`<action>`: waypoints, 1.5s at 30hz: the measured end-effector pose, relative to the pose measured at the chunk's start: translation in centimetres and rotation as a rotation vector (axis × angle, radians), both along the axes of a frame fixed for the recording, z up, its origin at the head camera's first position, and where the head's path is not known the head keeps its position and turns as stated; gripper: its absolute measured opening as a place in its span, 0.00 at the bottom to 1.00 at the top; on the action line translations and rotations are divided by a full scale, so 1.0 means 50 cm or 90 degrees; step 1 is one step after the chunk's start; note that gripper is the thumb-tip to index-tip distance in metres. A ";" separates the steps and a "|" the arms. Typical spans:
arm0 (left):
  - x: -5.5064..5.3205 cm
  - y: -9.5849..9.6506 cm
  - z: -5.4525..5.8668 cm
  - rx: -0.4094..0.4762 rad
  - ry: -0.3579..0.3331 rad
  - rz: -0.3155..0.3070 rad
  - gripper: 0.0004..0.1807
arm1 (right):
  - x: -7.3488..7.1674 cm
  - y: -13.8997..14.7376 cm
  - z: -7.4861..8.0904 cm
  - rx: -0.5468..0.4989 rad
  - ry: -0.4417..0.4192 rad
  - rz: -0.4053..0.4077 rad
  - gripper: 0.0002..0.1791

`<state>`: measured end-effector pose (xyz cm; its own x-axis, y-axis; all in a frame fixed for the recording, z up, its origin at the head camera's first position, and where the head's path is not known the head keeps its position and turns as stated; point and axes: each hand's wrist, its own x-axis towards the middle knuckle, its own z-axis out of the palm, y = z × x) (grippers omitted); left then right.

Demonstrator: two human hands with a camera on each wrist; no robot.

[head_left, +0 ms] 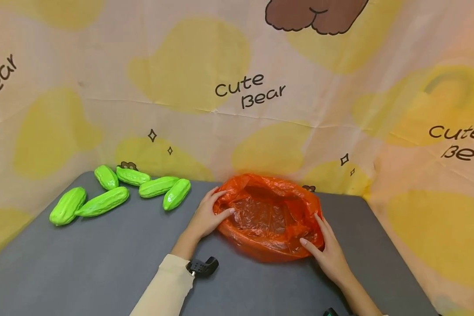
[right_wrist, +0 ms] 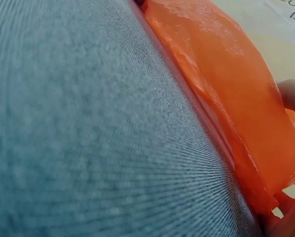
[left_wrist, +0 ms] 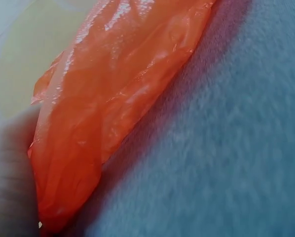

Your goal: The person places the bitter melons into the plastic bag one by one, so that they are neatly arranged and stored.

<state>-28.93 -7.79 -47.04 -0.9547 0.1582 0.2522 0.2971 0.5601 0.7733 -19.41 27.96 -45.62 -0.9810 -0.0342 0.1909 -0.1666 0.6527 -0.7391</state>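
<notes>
Bag: orange plastic, on grey table, toward the back edge, right of centre. Mouth spread wide and facing up; rim rolled down into a low ring. Interior shows no contents. Long axis roughly left to right, parallel to the back edge.

Left hand: at the bag's left rim, fingers curled over the edge and gripping the plastic. Left wrist view shows only crumpled orange film against the grey cloth and a blurred bit of hand.

Right hand: at the right front rim, fingers lying fairly straight along the plastic, pressing rather than pinching, as far as the head view shows. Right wrist view: bag wall close against the cloth, a fingertip at the frame edge.

Gourds: six, green, ridged, in a loose group at the back left corner, well apart from the bag. Long axes mixed, mostly slanting left to right.

Progress, judged: bag opened and steadied; all gourds outside it, so any filling not yet started.

Backdrop: printed cloth behind and beside the table.
</notes>
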 end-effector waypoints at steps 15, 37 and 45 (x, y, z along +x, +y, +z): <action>0.013 -0.032 0.004 0.031 0.007 -0.006 0.33 | 0.012 -0.006 -0.018 0.031 0.040 0.047 0.44; -0.010 -0.059 0.039 0.035 0.008 -0.034 0.29 | 0.013 0.000 -0.022 0.047 0.022 0.019 0.46; -0.009 -0.080 0.072 0.031 0.056 -0.024 0.28 | 0.005 -0.006 -0.015 0.051 0.020 0.028 0.46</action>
<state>-29.38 -11.82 -43.44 -0.9225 0.1782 0.3425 0.3843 0.5094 0.7699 -19.15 27.64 -46.39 -0.9717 -0.0938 0.2168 -0.2192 0.7005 -0.6791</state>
